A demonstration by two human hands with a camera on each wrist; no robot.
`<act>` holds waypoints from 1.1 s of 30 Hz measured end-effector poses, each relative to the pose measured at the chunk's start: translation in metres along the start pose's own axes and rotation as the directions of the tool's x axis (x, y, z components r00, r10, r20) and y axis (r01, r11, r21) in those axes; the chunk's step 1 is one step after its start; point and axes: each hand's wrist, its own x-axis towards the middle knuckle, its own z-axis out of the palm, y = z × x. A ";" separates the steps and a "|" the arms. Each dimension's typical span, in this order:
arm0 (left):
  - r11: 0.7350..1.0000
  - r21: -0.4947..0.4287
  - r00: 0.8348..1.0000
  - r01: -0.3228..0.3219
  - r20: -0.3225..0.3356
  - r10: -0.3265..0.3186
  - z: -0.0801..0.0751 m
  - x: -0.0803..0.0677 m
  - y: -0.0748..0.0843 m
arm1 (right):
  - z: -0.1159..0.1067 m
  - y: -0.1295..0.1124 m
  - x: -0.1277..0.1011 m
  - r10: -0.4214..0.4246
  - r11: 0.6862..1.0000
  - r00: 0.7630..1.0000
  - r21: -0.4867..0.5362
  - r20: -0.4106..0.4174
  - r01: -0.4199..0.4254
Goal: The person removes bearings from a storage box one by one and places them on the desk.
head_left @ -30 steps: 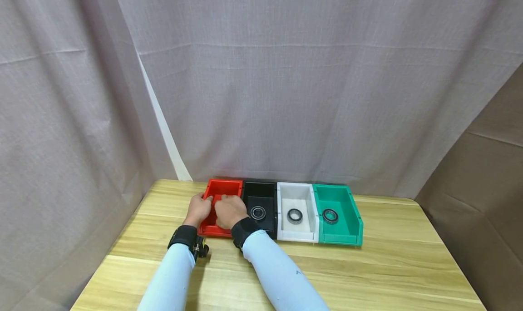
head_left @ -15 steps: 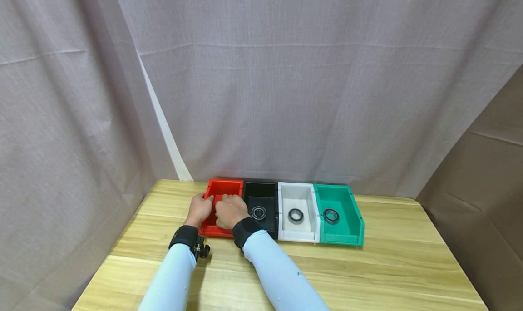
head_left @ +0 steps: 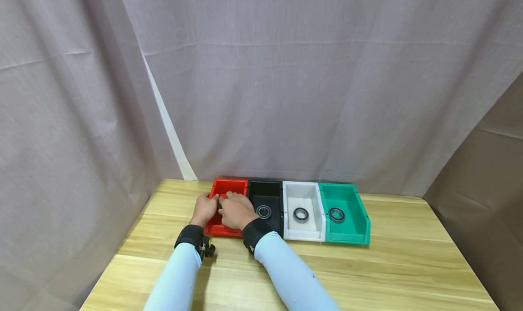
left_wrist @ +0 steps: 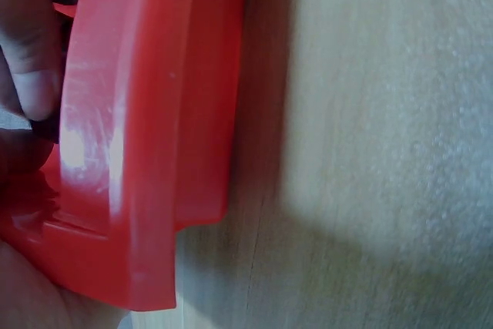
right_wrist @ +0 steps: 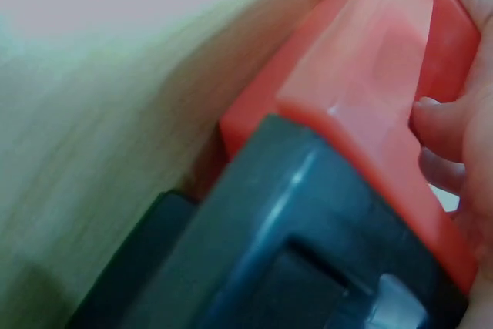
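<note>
My left hand and right hand meet over the red bin. A small dark object shows between their fingers, mostly covered, so its kind cannot be made out. In the left wrist view, one fingertip presses on this dark object from above, while another finger lies just below it. My left palm lies along the outer side of the red bin. The right wrist view shows curled right fingers behind the red rim, and what they hold is hidden there.
To the right, joined in a row, stand a black bin, a white bin and a green bin. They hold a bearing each: one, another and a third. Beneath is a wooden table, backed by a grey curtain.
The right fingers have loosened and spread a little, and the dark object now shows between the hands. The whole scene has shifted slightly right in the head view.
</note>
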 end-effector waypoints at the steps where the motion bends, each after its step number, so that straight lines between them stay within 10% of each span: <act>1: 1.000 -0.001 1.000 0.000 0.002 0.000 0.000 0.000 -0.001 | 0.000 0.001 -0.001 -0.007 1.000 1.000 0.012 -0.007 0.007; 33: 1.000 -0.001 1.000 0.012 0.010 -0.012 0.001 0.000 -0.001 | -0.017 -0.012 -0.062 -0.126 0.981 0.988 0.134 -0.085 0.137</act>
